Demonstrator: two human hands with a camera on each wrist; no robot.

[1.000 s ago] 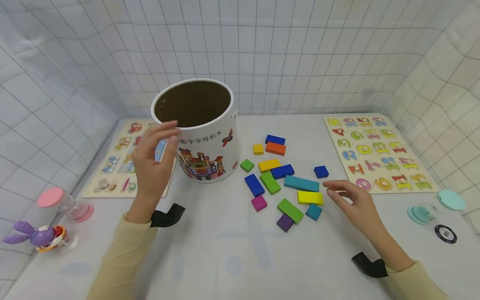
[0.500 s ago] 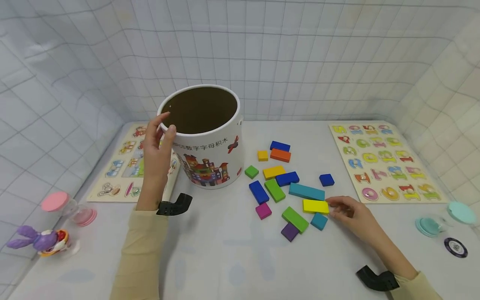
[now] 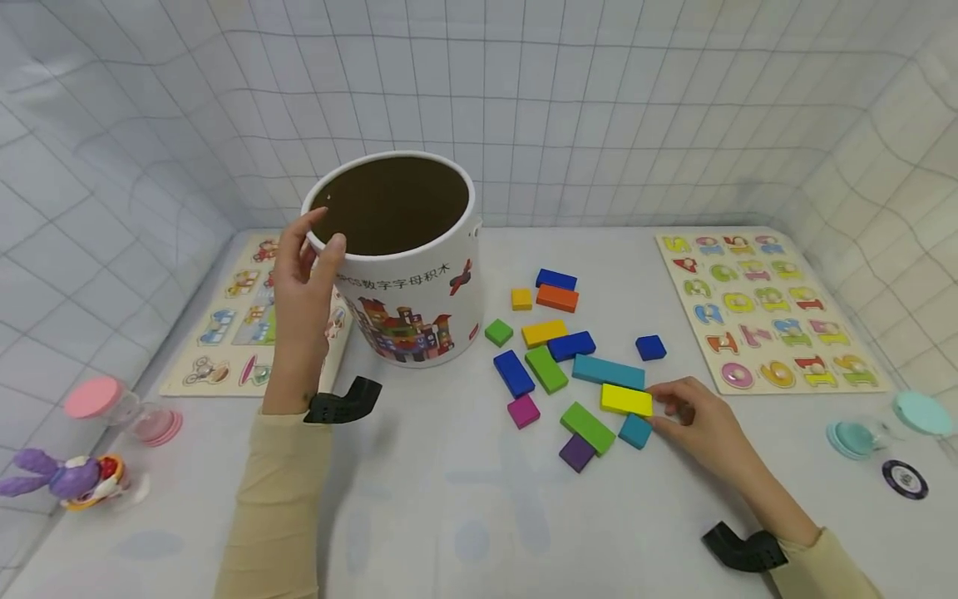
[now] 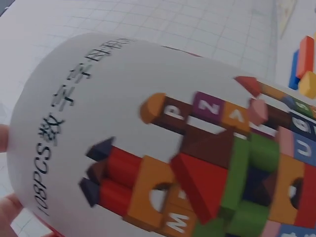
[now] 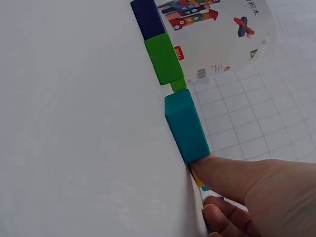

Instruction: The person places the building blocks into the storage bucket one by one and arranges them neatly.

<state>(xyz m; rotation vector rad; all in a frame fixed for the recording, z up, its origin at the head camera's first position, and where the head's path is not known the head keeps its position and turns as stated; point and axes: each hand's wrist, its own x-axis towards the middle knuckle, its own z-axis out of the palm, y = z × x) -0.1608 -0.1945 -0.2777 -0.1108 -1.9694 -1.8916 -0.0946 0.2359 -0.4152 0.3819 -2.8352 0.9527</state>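
My left hand [image 3: 301,304] holds the near-left rim of a tall white bucket [image 3: 437,274], thumb outside and fingers over the edge. The bucket stands upright, printed with a toy-block castle; its dark inside shows nothing. My right hand [image 3: 699,426] pinches the right end of a yellow block [image 3: 625,400], index finger at the far corner and thumb at the near one. In the right wrist view the thumb [image 5: 227,180] lies right behind a small teal block [image 5: 187,129], which hides most of the yellow one. A long teal block [image 3: 608,372] lies just beyond it.
Several coloured blocks lie right of the bucket, including a green block [image 3: 587,428] overlapping a purple one [image 3: 577,453]. A number puzzle board [image 3: 756,358] lies right, a picture puzzle board [image 3: 178,378] left. Small toys and a black-rimmed disc [image 3: 905,480] sit along the sides.
My left hand has come forward onto the bucket's rim and grips it. My right hand has reached the yellow block, which is now turned slightly.
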